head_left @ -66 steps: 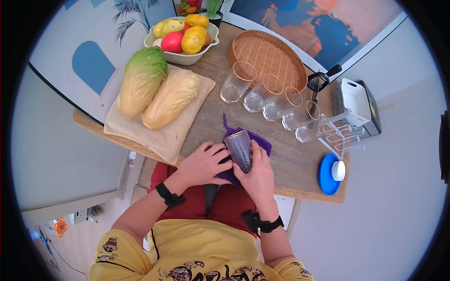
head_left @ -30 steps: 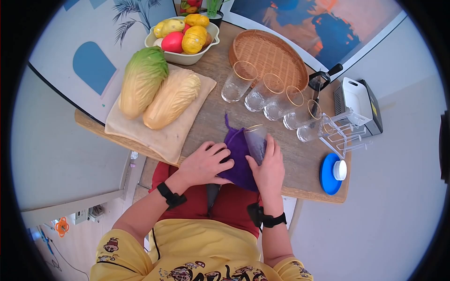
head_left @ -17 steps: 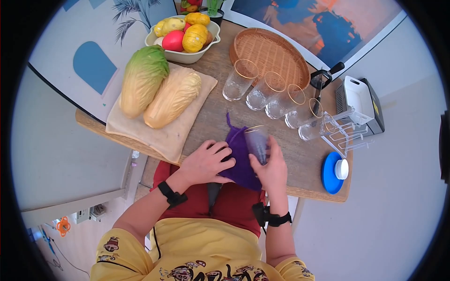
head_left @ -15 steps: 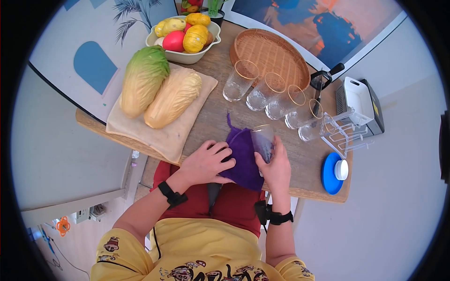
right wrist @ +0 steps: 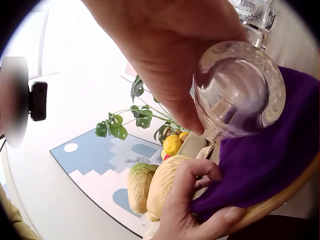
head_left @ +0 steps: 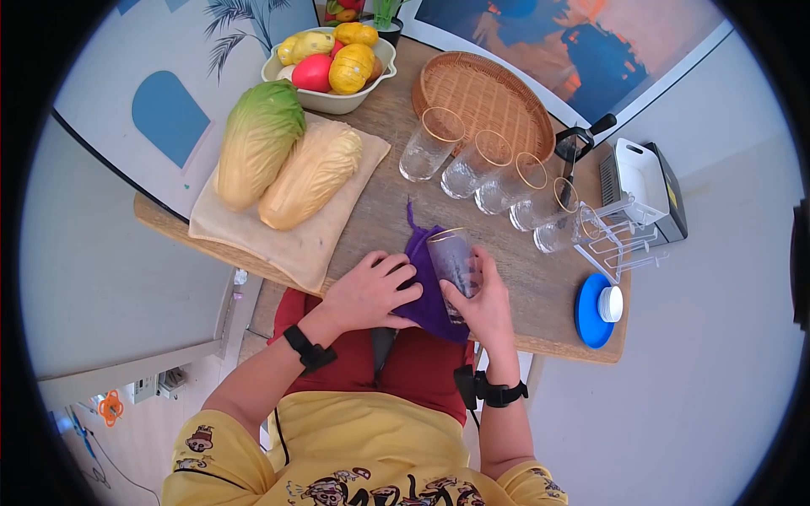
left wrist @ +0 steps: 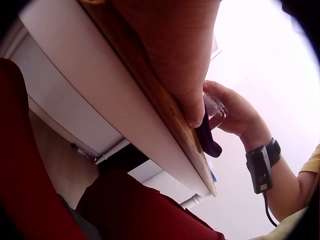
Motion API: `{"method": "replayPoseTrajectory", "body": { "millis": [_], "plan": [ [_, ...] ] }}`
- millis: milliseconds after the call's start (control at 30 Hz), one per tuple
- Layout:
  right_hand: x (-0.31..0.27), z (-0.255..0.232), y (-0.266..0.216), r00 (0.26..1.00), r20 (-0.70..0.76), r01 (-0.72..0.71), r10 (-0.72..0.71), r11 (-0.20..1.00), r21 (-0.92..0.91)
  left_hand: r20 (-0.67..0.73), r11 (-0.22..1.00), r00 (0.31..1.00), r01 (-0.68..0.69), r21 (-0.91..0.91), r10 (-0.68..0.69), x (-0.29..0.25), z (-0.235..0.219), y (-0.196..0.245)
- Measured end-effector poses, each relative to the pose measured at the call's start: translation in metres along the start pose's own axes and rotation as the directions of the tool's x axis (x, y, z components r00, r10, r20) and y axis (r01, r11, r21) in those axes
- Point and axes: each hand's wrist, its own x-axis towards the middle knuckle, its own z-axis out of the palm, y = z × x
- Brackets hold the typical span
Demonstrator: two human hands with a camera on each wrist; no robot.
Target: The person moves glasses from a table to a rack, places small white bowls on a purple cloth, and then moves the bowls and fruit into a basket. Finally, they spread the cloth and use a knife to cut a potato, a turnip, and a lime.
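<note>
My right hand (head_left: 485, 308) grips a clear drinking glass (head_left: 452, 268) with a gold rim, tilted over a purple cloth (head_left: 429, 291) near the table's front edge. The thumb is on its left side and the fingers on its right. In the right wrist view, the round base of the glass (right wrist: 240, 90) faces the camera. My left hand (head_left: 371, 293) holds the left side of the cloth, its fingers curled on top. Its thumb shows at the cloth's edge in the right wrist view. A thin purple cord trails from the cloth's far corner.
Several gold-rimmed glasses (head_left: 429, 148) stand in a row beyond the hands, before a woven tray (head_left: 485, 93). Two cabbages lie on a beige cloth (head_left: 337, 202) at left. A white rack (head_left: 620, 244) and blue plate (head_left: 588, 316) are at right.
The right hand has carried the glass rightward off the middle of the purple cloth, then back left over it, turning it. The left hand has stayed on the cloth.
</note>
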Motion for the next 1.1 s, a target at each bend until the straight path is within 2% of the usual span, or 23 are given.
{"method": "replayPoseTrajectory", "body": {
  "millis": [100,167,600,700,800,867,1000,1067,1100],
  "plan": [
    [0.002,0.003,0.002,1.000,0.004,0.005,-0.006,0.997,0.081,0.001,1.000,1.000,-0.001,-0.002,0.001,0.000,-0.001,0.000],
    [0.006,0.005,0.007,0.999,0.028,-0.029,0.023,0.978,0.209,-0.002,1.000,1.000,-0.002,-0.004,0.002,0.000,-0.001,0.000],
    [0.021,0.007,-0.010,0.999,0.032,-0.005,0.000,0.990,0.143,0.010,1.000,1.000,-0.001,0.003,0.001,0.000,0.000,-0.001],
    [0.024,0.009,-0.014,1.000,-0.005,0.023,-0.023,0.986,0.165,0.016,1.000,1.000,0.000,0.006,0.000,0.000,0.000,-0.001],
    [0.027,0.012,-0.016,0.998,-0.041,0.054,-0.044,0.964,0.262,0.015,1.000,1.000,-0.001,0.005,0.000,0.001,0.000,-0.001],
    [0.029,0.014,-0.017,0.991,-0.115,0.102,-0.070,0.947,0.303,0.006,1.000,1.000,-0.004,0.004,0.004,0.001,0.000,-0.001],
    [0.025,0.008,-0.027,0.990,-0.131,0.091,-0.058,0.958,0.270,0.012,1.000,1.000,-0.005,0.007,0.005,0.000,0.000,-0.001],
    [0.021,0.004,-0.028,0.999,0.021,0.020,-0.026,0.976,0.217,0.015,1.000,1.000,-0.005,0.009,0.005,0.000,0.000,-0.001],
    [0.020,0.004,-0.028,0.999,0.022,0.019,-0.025,0.976,0.216,0.016,1.000,1.000,-0.003,0.009,0.003,0.000,0.000,0.000]
  ]
}}
